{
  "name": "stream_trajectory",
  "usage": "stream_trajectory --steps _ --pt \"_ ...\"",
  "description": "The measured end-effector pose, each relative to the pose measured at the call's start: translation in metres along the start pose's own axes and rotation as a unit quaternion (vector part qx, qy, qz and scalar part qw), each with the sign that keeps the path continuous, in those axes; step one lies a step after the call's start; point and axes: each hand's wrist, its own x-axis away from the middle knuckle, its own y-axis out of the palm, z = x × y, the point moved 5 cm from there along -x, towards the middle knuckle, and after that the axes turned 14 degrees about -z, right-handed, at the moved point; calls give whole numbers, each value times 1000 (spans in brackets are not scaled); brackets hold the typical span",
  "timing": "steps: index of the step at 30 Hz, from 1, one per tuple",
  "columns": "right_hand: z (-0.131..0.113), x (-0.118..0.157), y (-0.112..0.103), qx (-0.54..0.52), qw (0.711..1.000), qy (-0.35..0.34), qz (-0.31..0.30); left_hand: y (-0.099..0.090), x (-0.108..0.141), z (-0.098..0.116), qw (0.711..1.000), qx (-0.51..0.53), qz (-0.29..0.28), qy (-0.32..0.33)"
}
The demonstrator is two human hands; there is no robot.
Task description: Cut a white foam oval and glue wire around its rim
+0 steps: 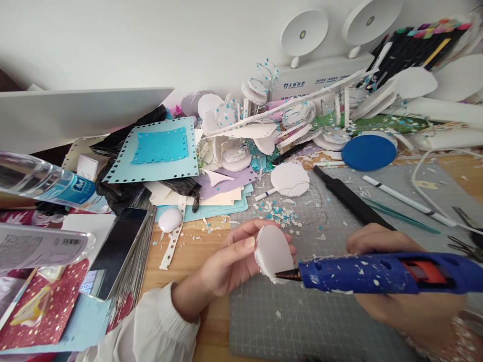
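A round white foam piece (274, 251) is held by its edge in my left hand (236, 259), thumb on its face and fingers behind. My right hand (392, 241) is wrapped round a blue glue gun (350, 274) flecked with white. The gun's dark nozzle touches or nearly touches the lower right edge of the foam piece. Below both lies a grey cutting mat (271, 327). Just beyond my left hand, small blue and white star bits (279, 213) are scattered near a white disc on a stick (290, 179).
On the left are a water bottle (49, 176), a phone (115, 251) and stacked papers. Foam pieces and wire crowd the back. A blue disc (369, 152), a black tool (350, 198), teal tweezers (403, 215) and scissors (466, 247) lie on the right.
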Motion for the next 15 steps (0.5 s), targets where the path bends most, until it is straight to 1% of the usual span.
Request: stream_trajectory --steps 15 --pt "1 2 -1 -6 1000 3 17 -3 3 -3 1000 -28 -2 -7"
